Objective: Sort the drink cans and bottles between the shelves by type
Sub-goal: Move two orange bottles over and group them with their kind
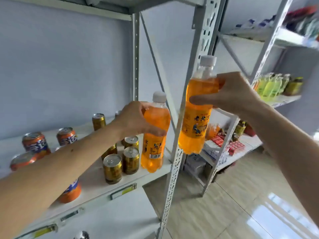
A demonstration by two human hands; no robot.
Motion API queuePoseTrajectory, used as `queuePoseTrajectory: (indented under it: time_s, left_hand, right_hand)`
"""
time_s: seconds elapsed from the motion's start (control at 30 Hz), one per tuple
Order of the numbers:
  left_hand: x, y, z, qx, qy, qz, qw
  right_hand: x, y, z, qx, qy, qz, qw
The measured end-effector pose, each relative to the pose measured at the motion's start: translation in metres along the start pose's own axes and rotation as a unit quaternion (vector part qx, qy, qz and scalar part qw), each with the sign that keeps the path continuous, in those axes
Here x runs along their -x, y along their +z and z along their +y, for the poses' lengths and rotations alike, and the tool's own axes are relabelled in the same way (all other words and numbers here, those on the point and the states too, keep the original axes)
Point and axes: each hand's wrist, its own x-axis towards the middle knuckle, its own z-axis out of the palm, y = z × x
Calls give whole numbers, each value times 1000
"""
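Note:
My left hand (136,120) grips an orange soda bottle (153,144) with a white cap, held upright just over the right end of the white shelf (96,182). My right hand (231,94) grips a second orange bottle (196,118) of the same kind, lifted in the air in front of the rack's upright post (174,169). Several gold cans (112,168) stand on the shelf left of the first bottle. Orange soda cans (35,143) stand further left; one lies on its side (23,160). Another orange can (71,191) shows under my left forearm.
A second rack on the right carries green and yellow bottles (271,85) on its upper shelf and red boxes (236,146) with jars below. Tiled floor (241,204) lies between the racks. A lower shelf (110,219) sits beneath the cans.

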Motion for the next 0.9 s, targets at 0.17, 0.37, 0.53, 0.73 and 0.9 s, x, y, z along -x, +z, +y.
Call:
queuePoseTrajectory:
  time_s: [0.17,0.37,0.53,0.73,0.9]
  left_hand:
    - [-27,85,21,13,-7,-22,1000]
    - [-74,166,36,30,-23,-29,999]
    - [-132,220,45,36,-2,-45,998]
    - [-203,282,60,33,34,-85,995]
    - [-259,334,72,45,34,-101,993]
  right_hand:
    - [8,-55,66,3,-3,4,1000]
    - [2,-101,144,2,29,6,1000]
    - [-18,-125,207,4,58,26,998]
    - [-49,-156,275,18,91,57,994]
    - [-77,-187,340,13,132,77,988]
